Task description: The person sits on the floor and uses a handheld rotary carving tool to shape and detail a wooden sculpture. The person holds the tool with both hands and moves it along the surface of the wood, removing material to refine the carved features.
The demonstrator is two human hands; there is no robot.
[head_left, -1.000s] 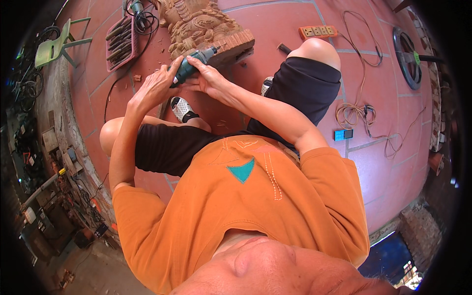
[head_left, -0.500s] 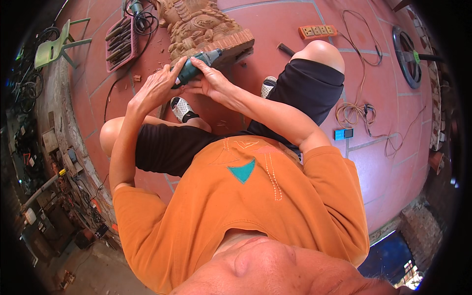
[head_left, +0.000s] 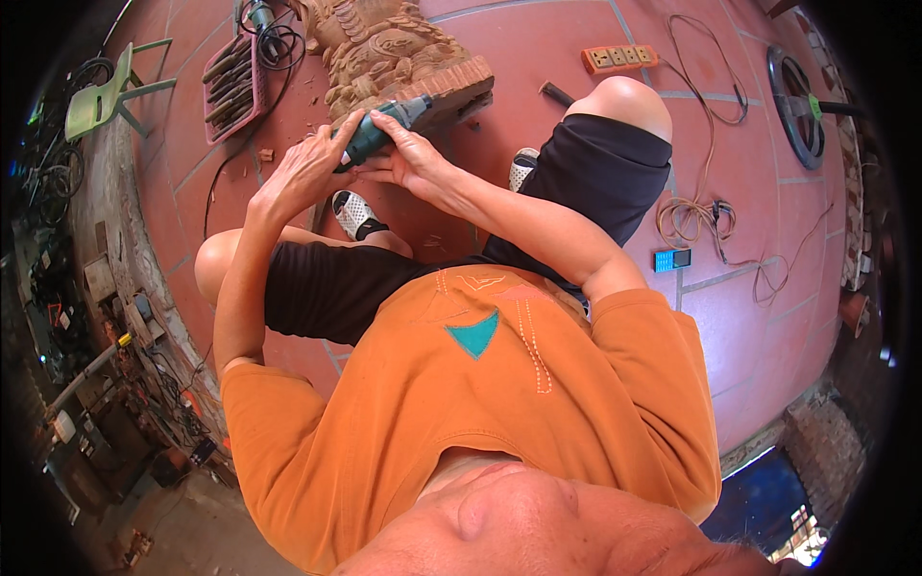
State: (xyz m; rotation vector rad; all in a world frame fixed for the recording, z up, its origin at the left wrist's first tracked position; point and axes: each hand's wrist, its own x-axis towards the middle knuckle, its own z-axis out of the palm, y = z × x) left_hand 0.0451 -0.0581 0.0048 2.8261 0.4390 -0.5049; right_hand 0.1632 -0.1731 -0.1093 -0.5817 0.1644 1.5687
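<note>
You're grasping the green pwr tool (head_left: 370, 142) w/ L fingers (head_left: 343, 136) & R fingers (head_left: 393, 128); carved wood piece (head_left: 389, 60) is sitting just fwd of them.

Red tiled floor (head_left: 538, 58) with pale grout lines (head_left: 718, 279); green chair (head_left: 94, 108) at upper left; white light (head_left: 725, 336) glares on the right side.

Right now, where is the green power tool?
In the head view, the green power tool is above and left of centre, held between the left hand and right hand, its tip overlapping the brown carving.
</note>
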